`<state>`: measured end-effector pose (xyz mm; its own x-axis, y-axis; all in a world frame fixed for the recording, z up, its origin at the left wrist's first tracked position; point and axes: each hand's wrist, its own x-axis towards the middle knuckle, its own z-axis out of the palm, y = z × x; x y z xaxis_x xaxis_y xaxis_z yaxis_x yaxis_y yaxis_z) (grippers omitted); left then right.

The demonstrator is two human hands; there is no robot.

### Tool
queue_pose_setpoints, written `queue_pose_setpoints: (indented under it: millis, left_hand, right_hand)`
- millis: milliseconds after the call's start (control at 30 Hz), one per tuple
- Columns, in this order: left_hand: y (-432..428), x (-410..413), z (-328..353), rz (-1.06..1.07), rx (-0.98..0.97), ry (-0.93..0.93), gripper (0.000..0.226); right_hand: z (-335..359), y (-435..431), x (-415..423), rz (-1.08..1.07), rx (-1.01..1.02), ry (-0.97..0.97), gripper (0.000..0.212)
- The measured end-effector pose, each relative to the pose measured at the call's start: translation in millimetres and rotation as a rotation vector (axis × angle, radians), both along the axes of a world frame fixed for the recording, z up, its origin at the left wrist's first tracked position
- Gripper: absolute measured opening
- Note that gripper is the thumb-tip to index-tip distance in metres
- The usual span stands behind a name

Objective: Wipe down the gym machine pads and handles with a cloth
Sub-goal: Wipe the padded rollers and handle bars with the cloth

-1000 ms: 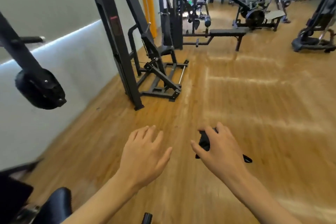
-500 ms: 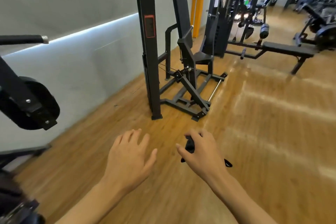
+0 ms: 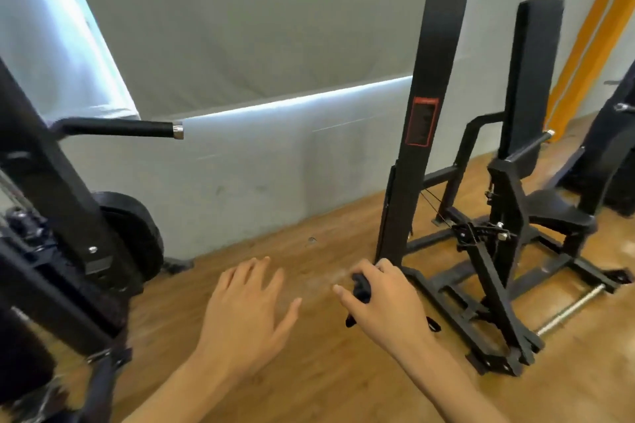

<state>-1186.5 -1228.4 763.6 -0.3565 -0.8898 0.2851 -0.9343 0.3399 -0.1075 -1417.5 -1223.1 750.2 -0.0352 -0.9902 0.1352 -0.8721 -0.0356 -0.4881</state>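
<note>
Low in the middle of the frame, the right hand (image 3: pixel 385 306) is gripping a small, dark, bunched cloth (image 3: pixel 360 285). Its fingers are curling round the wad while loose ends are hanging out on both sides. Just to the left, the left hand (image 3: pixel 247 316) is hovering palm down, fingers straight and slightly spread, holding nothing. Neither hand is touching any equipment.

At the right of the frame a black steel seated machine (image 3: pixel 494 285) is standing on the glossy wooden plank floor (image 3: pixel 309 371), with a tall black padded backrest (image 3: pixel 536 79) and a black moulded seat pad (image 3: pixel 556 209). At the left edge a black rubber-gripped handle with a chrome end cap (image 3: pixel 120 127) is sticking out from another dark frame.

No wiping is happening yet; the cloth is only being carried. The risk, as I judge it, is that the cloth is wadded so tightly that only a small patch will be meeting a pad, leaving missed strips. A dangling end could also be catching on the cable and bolts low on the machine.
</note>
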Motion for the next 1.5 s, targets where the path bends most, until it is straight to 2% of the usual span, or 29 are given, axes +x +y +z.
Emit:
queue_pose_setpoints:
  millis: [167,300,733,933,1200,1300,1500]
  left_hand:
    - [-68,8,14,0.245,-0.011,0.027,0.063]
    - [-131,28,7,0.395,-0.004,0.113,0.071]
    - [-339,79,-16,0.646,0.029,0.116,0.061]
    - [-394,108,-36,0.975,0.030,0.096,0.060]
    - [-425,121,-25,1.438,0.009,0.118,0.053]
    - [-434,133,-24,1.598,-0.024,0.134,0.055]
    - [-438,165,-35,1.862,-0.041,0.181,0.055]
  right_hand:
    - [19,-127,12,0.228,-0.046,0.017,0.044]
    - [18,-223,42,0.343,-0.096,-0.057,0.041]
    - [1,-474,139,0.672,0.006,-0.115,0.040]
    - [-18,-577,223,0.984,0.013,-0.142,0.041]
    - [-24,-640,323,1.467,0.041,-0.152,0.037]
    - [-27,-646,364,1.623,0.018,-0.135,0.033]
    - [-40,-635,442,1.879,0.012,-0.107,0.039]
